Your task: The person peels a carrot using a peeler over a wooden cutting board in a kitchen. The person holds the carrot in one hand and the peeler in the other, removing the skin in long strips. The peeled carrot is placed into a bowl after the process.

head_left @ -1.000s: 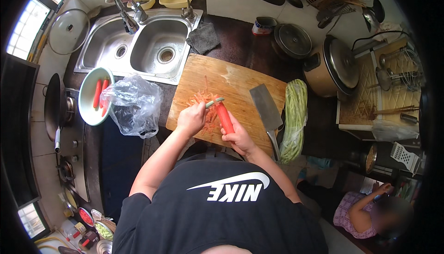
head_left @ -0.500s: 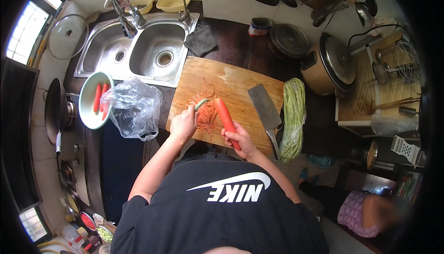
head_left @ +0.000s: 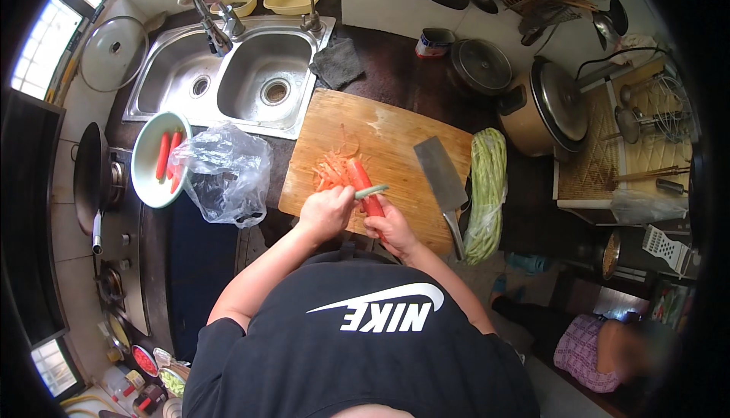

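My left hand [head_left: 328, 211] grips a pale green peeler [head_left: 371, 191], which lies across the middle of a carrot [head_left: 360, 174]. Around the carrot's lower end my right hand [head_left: 393, 228] is closed; its top end rests over the board. Orange peelings [head_left: 331, 168] are heaped on the wooden cutting board [head_left: 380, 121], just above my left hand. To the right, a cleaver [head_left: 439, 173] lies flat on the board, its handle pointing toward me. Beside the board's right edge is a bundle of long green beans [head_left: 487, 190], partly in clear plastic.
A double sink [head_left: 262, 60] is behind the board at left. A bowl [head_left: 144, 167] with several carrots stands beside a crumpled plastic bag [head_left: 228, 182]. A grey cloth [head_left: 337, 63], a lidded pot [head_left: 480, 66] and a large cooker [head_left: 525, 117] line the back. Another person [head_left: 585, 353] is at lower right.
My left hand has moved right and a little toward me, bringing the peeler from over the peelings onto the carrot. The whole view has shifted slightly.
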Available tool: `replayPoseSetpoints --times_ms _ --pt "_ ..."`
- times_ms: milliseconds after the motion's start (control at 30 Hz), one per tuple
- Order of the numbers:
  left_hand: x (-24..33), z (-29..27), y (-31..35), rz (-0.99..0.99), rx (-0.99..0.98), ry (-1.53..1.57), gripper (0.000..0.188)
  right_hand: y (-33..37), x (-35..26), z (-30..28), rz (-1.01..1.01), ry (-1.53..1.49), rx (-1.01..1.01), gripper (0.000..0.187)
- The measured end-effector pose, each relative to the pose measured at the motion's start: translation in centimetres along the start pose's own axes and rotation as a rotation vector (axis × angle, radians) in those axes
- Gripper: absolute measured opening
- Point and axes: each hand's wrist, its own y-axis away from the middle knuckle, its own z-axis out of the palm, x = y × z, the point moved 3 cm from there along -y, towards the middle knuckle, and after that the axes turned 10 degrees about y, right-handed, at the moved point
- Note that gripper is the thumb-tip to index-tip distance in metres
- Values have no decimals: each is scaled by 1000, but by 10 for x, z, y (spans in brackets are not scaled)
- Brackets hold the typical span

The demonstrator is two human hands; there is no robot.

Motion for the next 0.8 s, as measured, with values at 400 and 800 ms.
replayPoseSetpoints --times_ms 400,800 --pt "-63 -4 -5 -405 115 110 28 13 5 3 1 53 55 62" --pt "-84 20 -17 -732 194 1012 18 7 -1 13 -129 277 150 69"
